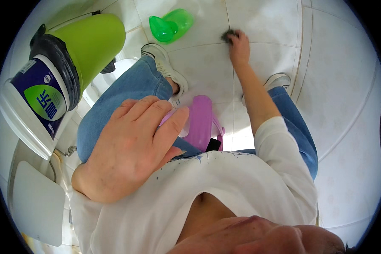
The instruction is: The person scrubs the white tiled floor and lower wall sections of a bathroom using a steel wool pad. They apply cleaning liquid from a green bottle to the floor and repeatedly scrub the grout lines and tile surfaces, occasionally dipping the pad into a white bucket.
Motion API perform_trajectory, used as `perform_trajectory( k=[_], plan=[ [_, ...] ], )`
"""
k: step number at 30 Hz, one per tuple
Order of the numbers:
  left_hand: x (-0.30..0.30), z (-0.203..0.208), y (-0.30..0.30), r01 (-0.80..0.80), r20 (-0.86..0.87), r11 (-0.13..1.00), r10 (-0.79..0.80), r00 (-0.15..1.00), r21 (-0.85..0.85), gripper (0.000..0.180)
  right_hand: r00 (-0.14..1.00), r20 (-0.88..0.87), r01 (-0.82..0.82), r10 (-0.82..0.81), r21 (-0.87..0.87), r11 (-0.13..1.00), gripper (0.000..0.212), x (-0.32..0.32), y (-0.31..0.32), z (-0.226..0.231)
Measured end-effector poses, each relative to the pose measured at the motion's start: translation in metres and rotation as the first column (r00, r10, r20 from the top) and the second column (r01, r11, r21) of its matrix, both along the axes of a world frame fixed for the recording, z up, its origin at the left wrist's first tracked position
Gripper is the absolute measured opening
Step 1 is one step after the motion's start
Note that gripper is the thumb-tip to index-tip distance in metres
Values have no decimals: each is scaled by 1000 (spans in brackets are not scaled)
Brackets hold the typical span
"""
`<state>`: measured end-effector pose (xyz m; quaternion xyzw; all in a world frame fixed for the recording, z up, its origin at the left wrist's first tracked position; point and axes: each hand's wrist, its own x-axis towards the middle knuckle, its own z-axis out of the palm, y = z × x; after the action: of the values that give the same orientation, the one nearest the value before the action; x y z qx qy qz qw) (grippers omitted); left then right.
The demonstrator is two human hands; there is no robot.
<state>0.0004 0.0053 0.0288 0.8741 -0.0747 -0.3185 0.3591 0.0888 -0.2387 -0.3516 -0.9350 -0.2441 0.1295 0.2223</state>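
My right hand (239, 47) reaches down to the white tiled floor (266, 31), its fingers closed over a dark scouring pad (229, 36) pressed against the tiles beside a grout line. My left hand (131, 144) is raised close to the camera, above my left knee. Its fingers are loosely bent and slightly apart, and nothing shows in them; the palm side is hidden. To the left of the scouring pad, a translucent green plastic scoop (180, 24) lies on the floor. Between my legs is a pink plastic object (200, 118), partly hidden by my left hand and shirt.
At the left stands a lime-green bin (97, 40) with a black rim. Next to it is a white bucket (34, 122) with a purple and green label. A white panel (38, 203) is at the lower left. My left shoe (167, 67) and right shoe (279, 79) flank the work area.
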Motion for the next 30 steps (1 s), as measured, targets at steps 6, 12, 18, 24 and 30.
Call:
perform_trajectory(
  k=[6, 12, 18, 24, 30],
  plan=[
    [-9, 4, -4, 13, -5, 1000, -13, 1000, 14, 66, 991, -120, -57, 57, 3, 998, 37, -76, -52, -5],
    [-8, 4, -6, 25, 19, 1000, -25, 1000, -2, 67, 994, 71, 77, -78, 5, 997, 27, 35, -8, -9],
    [-4, 6, -9, 36, 22, 999, -36, 999, 11, 67, 1000, 6, 17, -16, -118, 993, 28, -43, -43, -2],
    [-6, 3, -10, 47, -6, 999, -47, 999, 11, 67, 998, 11, 59, -59, -73, 996, 32, -33, -45, 6],
    [1, 5, -11, 47, 19, 999, -47, 999, -3, 68, 974, 58, 222, -218, -99, 970, 25, 46, -16, -5]
  ],
)
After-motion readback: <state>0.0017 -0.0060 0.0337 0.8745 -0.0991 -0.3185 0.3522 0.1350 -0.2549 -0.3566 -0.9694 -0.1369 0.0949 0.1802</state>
